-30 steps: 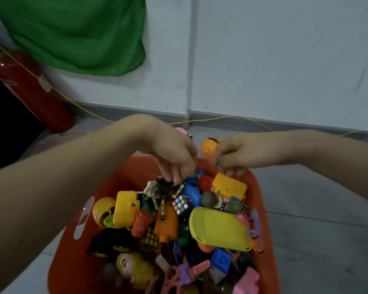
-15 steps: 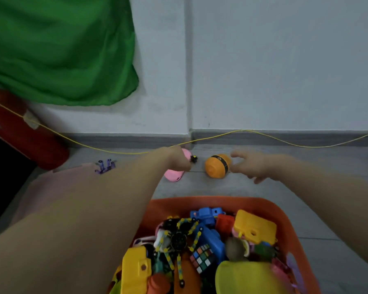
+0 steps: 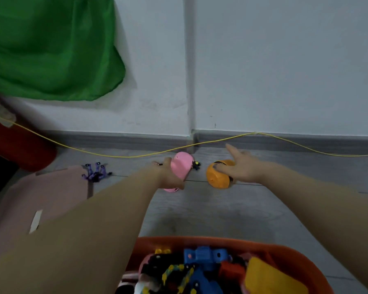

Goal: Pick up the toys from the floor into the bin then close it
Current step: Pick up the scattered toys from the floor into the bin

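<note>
The grey floor runs back to a white wall with a grey skirting board at its foot. A green cloth hangs over the wall at upper left, and part of a red cylinder lies below it at the left edge. A pale pink flat panel, possibly a lid, lies on the floor at left; what it is cannot be confirmed. The orange bin sits at the bottom of the view, nearest the camera, heaped with mixed toys, among them a blue plastic toy and a yellow piece. Both bare forearms reach over the bin toward the wall. The left hand grips the pink toy, thumb curled round its near side; the toy is tilted, and a second pink part shows beneath the hand on the floor. The right hand rests on top of the orange ball-shaped toy, which stands on the floor well beyond the bin; its fingers are spread and extended, not closed round the toy, with the index finger pointing toward the wall. A small purple jointed toy lies on the floor at the edge of the pink panel. A tiny black-and-yellow item sits just beside the pink toy, between the two hands. A thin yellow cord runs along the floor before the skirting.
</note>
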`<state>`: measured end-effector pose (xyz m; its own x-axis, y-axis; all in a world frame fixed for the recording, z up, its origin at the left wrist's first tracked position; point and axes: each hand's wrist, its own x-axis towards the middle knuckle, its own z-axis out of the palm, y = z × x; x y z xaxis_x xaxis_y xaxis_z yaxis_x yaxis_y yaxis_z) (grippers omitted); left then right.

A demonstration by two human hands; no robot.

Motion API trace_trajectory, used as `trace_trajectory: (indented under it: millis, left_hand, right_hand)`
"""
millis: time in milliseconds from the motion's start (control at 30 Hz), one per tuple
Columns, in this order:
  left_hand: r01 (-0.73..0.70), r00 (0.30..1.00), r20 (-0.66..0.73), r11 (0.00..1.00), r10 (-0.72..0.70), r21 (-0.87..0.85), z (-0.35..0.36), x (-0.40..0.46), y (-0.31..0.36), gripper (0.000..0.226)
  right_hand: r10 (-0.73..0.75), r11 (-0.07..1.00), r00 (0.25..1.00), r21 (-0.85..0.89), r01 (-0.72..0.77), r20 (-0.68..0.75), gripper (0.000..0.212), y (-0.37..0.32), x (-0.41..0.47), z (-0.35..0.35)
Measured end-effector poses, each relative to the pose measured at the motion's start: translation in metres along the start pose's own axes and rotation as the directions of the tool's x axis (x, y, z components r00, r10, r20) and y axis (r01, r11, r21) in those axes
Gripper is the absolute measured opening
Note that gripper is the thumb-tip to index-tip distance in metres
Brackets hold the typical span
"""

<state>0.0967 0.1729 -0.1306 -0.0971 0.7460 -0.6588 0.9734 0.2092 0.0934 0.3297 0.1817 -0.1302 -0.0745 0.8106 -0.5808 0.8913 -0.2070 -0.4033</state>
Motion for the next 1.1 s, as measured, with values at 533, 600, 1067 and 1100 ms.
trace_trajectory:
  millis: [533,600,1067,1100]
  left_hand:
    - [0.018,0.998,-0.051,0.996,-0.022,-0.093,0.015,0.057,-0.002,0.097]
    - [-0.015,0.999,-0.046,0.996,0.011,-0.088,0.014,0.054,-0.001,0.088]
    - [-0.164,0.986,-0.037,0.984,0.161,-0.069,-0.011,0.009,-0.018,0.051]
    - [-0.191,0.980,-0.077,0.977,0.184,-0.094,-0.018,0.000,-0.022,0.047]
  right_hand:
    - [-0.315,0.810,0.940,-0.479,0.337,0.129,0.094,-0.046,0.054,0.035]
    - [-0.322,0.762,0.935,-0.547,0.347,0.146,0.084,-0.053,0.057,0.036]
    - [-0.285,0.675,0.946,-0.668,0.313,0.155,0.052,-0.033,0.015,0.043]
    - [-0.272,0.672,0.952,-0.680,0.293,0.141,0.052,-0.031,0.009,0.039]
